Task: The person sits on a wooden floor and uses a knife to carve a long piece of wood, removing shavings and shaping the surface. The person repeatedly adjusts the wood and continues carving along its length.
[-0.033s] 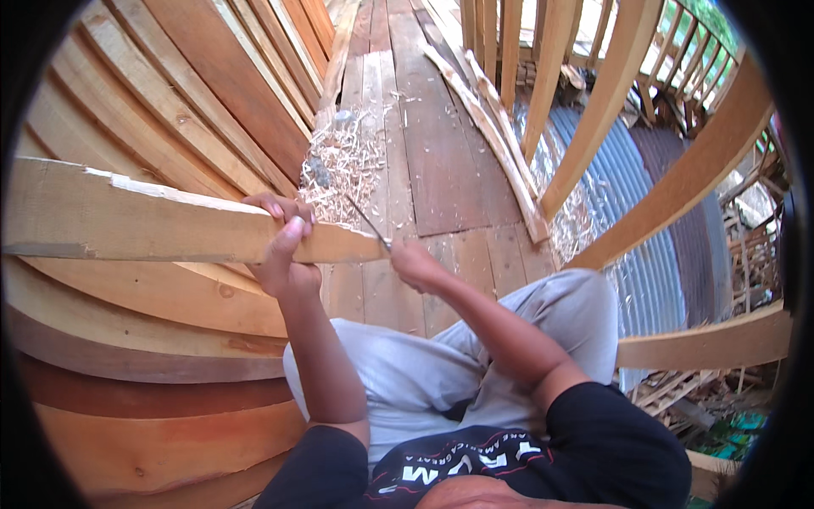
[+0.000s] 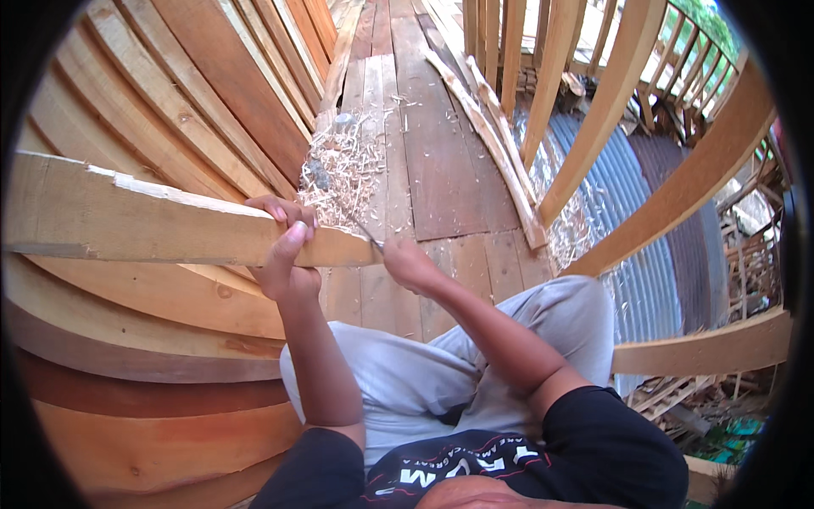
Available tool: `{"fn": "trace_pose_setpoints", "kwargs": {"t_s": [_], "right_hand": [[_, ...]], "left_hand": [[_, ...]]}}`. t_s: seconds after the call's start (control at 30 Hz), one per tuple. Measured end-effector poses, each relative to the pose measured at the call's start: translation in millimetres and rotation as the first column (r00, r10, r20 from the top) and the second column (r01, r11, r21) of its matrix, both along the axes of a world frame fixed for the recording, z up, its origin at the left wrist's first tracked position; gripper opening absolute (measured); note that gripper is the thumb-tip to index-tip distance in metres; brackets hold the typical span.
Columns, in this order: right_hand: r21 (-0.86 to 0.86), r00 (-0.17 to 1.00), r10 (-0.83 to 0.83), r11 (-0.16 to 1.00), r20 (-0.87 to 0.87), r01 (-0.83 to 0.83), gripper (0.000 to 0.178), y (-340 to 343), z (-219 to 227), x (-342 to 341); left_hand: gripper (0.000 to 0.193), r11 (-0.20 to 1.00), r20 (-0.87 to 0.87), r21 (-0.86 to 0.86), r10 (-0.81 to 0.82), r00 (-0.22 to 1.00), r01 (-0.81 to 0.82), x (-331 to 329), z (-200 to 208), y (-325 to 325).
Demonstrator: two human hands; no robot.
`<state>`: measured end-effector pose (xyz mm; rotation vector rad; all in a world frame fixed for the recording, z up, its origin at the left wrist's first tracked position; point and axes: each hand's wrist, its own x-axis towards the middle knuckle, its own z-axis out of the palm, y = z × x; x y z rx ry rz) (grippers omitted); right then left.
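While the left hand [image 2: 286, 254] grips the plank [image 2: 178, 216] near its tapered right end, thumb on the near face and fingers over the top edge, the right hand [image 2: 409, 265] is closed round a thin knife [image 2: 368, 233], handle hidden inside the fist. Plank runs leftward in front of the board wall [image 2: 153, 293], above and beyond the crossed legs [image 2: 543, 327]. Blade sits right at the tip; cannot tell whether it bites. Main risk, as I judge it: a slip toward the left fingers, which lie close by along the rough top edge. Uneven grain could jerk the blade or tear off too much. Far end's support not visible; if loose, plank may twist. Shavings [image 2: 352, 174] on the floor [image 2: 449, 187] could make footing slick.
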<state>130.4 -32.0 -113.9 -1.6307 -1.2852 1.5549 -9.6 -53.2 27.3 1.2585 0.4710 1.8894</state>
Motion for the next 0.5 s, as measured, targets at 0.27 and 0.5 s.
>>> {"fn": "trace_pose_setpoints", "kwargs": {"t_s": [0.27, 0.5], "right_hand": [[0.083, 0.992, 0.008, 0.996, 0.122, -0.018, 0.046, 4, -23, 18], [0.227, 0.976, 0.06, 0.968, 0.211, -0.109, 0.049, 10, -45, 22]], "left_hand": [[0.028, 0.998, -0.037, -0.02, -0.062, 0.997, 0.062, 3, 1, 1], [0.028, 0.986, -0.08, -0.036, -0.168, 0.983, 0.166, 4, -1, -1]]}}
